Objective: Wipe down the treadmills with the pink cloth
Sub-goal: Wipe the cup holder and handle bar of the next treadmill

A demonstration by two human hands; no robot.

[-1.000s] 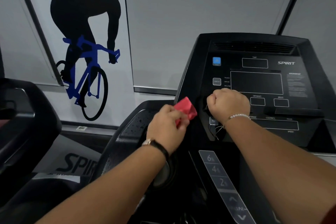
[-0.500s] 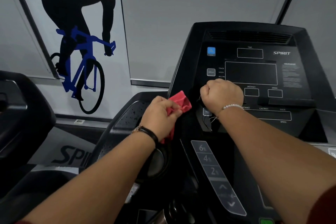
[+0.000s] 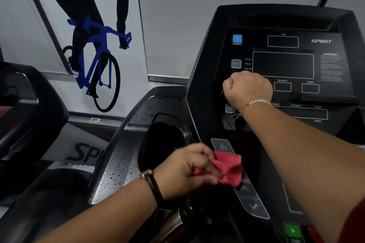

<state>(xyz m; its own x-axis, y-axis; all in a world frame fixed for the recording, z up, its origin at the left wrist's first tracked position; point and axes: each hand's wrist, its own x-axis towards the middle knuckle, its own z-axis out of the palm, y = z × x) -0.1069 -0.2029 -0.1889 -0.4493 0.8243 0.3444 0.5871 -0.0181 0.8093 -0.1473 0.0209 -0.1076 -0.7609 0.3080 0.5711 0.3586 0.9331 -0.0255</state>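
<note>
My left hand grips the bunched pink cloth and presses it on the grey incline key strip of the black treadmill console. The cloth covers the middle keys; only the "6" key above it and the arrow keys below it show. My right hand is a closed fist against the console's left side, below the dark display. Thin cord strands trail from the fist.
A deep black cup holder sits left of the key strip, in a speckled tray. A metal bottle shows at the bottom. The green START button is at lower right. A second treadmill stands to the left, before a cyclist mural.
My left hand has carried the pink cloth down from the console's left edge near my right fist to the incline key strip. The right fist has stayed put.
</note>
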